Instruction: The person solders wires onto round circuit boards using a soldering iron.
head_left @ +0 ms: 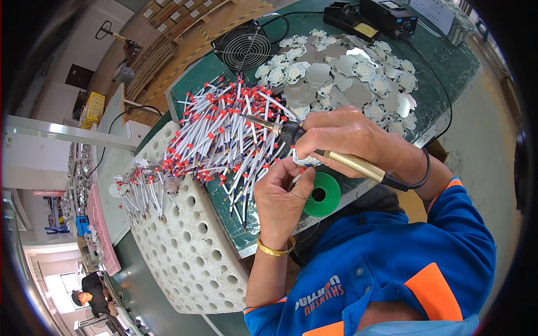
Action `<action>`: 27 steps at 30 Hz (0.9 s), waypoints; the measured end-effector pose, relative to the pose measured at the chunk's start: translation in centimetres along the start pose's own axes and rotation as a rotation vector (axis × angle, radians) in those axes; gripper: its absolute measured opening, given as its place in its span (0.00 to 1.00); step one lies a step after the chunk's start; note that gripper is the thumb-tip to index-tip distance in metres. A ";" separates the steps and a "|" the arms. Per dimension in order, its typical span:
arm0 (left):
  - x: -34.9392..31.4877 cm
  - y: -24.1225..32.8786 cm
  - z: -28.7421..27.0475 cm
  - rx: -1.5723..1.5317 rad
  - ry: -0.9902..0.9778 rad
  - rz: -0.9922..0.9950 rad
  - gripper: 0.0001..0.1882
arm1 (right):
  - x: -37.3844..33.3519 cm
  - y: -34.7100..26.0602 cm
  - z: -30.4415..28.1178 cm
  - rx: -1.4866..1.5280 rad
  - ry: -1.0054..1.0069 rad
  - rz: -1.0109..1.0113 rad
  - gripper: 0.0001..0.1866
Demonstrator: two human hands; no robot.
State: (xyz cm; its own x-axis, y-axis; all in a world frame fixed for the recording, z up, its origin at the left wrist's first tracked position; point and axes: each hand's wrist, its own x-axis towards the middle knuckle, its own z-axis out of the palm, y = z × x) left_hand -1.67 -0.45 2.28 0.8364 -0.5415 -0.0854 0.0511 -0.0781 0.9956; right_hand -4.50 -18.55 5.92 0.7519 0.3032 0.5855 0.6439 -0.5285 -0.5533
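My right hand (344, 140) is wrapped round a soldering iron (358, 163) with a gold-coloured handle. The iron's metal tip points left over a pile of white cable leads with red connectors (224, 129). Between my two hands is a small white circuit board (305, 159). My left hand (283, 193) pinches close to the board's lower edge, with a bit of red and white lead at its fingertips; how far each hand grips the board is partly hidden. Right beside the left fingers stands a green solder spool (330, 193), from which thin wire runs.
Many loose circuit boards (364, 73) lie heaped at the back. A round-grilled fan (244, 49) and a black soldering station (389, 17) stand behind. To the left is a white perforated board (196, 246) bearing assembled leads. Another person (95, 294) is at the far lower left.
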 end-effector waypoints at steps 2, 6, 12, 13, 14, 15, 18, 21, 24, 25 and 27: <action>0.0 0.2 0.0 -0.010 -0.007 0.011 0.08 | 0.0 -0.1 0.0 0.004 0.010 -0.012 0.11; 0.1 0.0 -0.3 -0.018 -0.045 0.023 0.07 | 0.0 0.1 0.3 0.029 0.010 -0.008 0.12; 0.3 0.2 -0.6 -0.007 -0.034 -0.013 0.05 | -0.2 0.8 1.5 0.037 0.178 -0.086 0.09; 0.3 0.2 -0.7 -0.008 -0.031 -0.012 0.05 | -0.2 0.6 1.5 0.020 0.178 -0.057 0.09; 0.3 0.2 -0.8 -0.042 -0.028 -0.013 0.04 | -0.3 0.4 1.5 0.003 0.177 -0.029 0.10; 0.2 0.3 -0.9 -0.075 -0.023 -0.013 0.04 | -0.2 0.2 1.5 0.005 0.173 -0.034 0.10; -0.2 -0.3 -1.8 -0.139 0.003 -0.056 0.04 | 0.0 -0.5 1.1 -0.037 0.224 -0.083 0.13; -0.7 -0.4 -2.2 -0.369 0.080 -0.169 0.03 | -1.5 -1.0 0.1 -0.101 0.389 -0.092 0.15; -1.6 -0.8 -2.9 -0.492 0.083 -0.133 0.03 | -4.2 -1.5 -1.4 0.050 0.252 -0.149 0.15; -1.9 -0.7 -2.8 -0.499 0.110 -0.141 0.03 | -4.6 -1.8 -1.4 0.060 0.248 -0.152 0.15; -2.5 0.0 -2.6 -0.474 0.142 -0.131 0.05 | -5.4 -2.5 -1.4 0.127 0.168 -0.227 0.14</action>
State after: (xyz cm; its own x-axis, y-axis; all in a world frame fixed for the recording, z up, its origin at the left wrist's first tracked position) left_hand -2.33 3.03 2.56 0.8707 -0.4307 -0.2374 0.3749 0.2687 0.8873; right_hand -10.38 -19.93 4.97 0.5600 0.2615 0.7862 0.8131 -0.3556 -0.4609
